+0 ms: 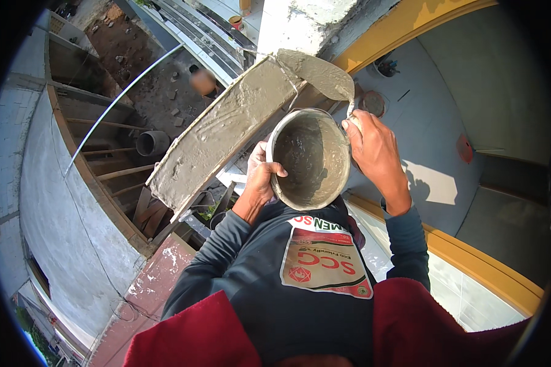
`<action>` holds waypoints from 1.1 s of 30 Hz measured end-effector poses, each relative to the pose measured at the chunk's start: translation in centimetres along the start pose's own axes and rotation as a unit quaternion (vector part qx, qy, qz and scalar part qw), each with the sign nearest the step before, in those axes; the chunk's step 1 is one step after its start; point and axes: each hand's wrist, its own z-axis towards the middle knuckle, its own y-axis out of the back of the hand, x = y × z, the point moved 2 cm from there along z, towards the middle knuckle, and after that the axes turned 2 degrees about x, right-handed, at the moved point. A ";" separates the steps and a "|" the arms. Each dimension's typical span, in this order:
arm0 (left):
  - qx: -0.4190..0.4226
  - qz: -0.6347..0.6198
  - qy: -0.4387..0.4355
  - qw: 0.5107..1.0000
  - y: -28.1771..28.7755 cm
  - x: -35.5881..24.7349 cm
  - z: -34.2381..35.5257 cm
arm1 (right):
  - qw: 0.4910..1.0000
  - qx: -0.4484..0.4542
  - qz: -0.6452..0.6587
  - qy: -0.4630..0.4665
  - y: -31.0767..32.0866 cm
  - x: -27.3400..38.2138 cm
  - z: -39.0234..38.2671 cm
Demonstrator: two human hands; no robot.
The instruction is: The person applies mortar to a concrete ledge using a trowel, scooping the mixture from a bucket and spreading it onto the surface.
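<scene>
My left hand (261,178) grips the rim of a round bowl (309,160), thumb over the edge, fingers behind. Wet grey mortar coats the bowl's inside, most of it around the walls. My right hand (378,153) is closed around the handle of a trowel (321,74), just right of the bowl. The trowel's broad blade is smeared with mortar and lies over the far end of a narrow ledge (223,131). Wet mortar covers the top of this ledge, which slants from far middle to near left. Whether the blade touches it, I cannot tell.
A yellow frame (480,260) runs along the right, beside a lower grey floor (422,131) with a red container (372,104). On the left, far below, lie wooden beams (125,173), a grey bucket (153,143) and rubble. A white pole (119,98) arcs across there.
</scene>
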 end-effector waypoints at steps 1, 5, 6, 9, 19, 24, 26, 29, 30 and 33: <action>-0.002 0.009 0.000 1.000 0.0 -0.1 -0.1 | 0.996 -0.031 -0.081 0.016 -0.9 0.2 0.3; 0.005 0.007 -0.007 1.000 0.3 -0.3 -0.2 | 0.994 -0.042 -0.105 0.003 -2.1 0.7 0.6; 0.003 0.009 -0.006 1.000 0.3 -0.4 -0.3 | 0.993 -0.059 -0.101 0.018 -1.9 0.8 0.6; 0.004 0.012 0.004 1.000 0.8 -0.4 -0.2 | 0.991 -0.068 -0.108 0.031 -1.5 1.3 0.8; 0.003 0.000 0.020 1.000 0.9 -0.4 -0.2 | 0.989 0.015 -0.142 -0.029 -2.4 3.4 2.5; 0.008 -0.006 0.029 1.000 1.0 -0.7 -0.4 | 0.981 -0.002 -0.193 -0.003 -2.4 3.1 2.3; 0.006 -0.008 0.031 0.999 0.9 -0.7 -0.3 | 0.979 0.001 -0.205 -0.011 -2.6 3.0 2.3; 0.005 -0.009 0.025 1.000 1.0 -0.7 -0.2 | 0.981 0.027 -0.192 -0.003 -2.7 3.2 1.9; 0.006 -0.009 0.026 1.000 0.9 -0.8 -0.2 | 0.984 0.011 -0.180 0.000 -2.4 3.4 1.8; 0.008 -0.005 0.038 0.999 0.8 -0.9 -0.4 | 0.985 0.003 -0.171 -0.001 -2.2 3.1 2.0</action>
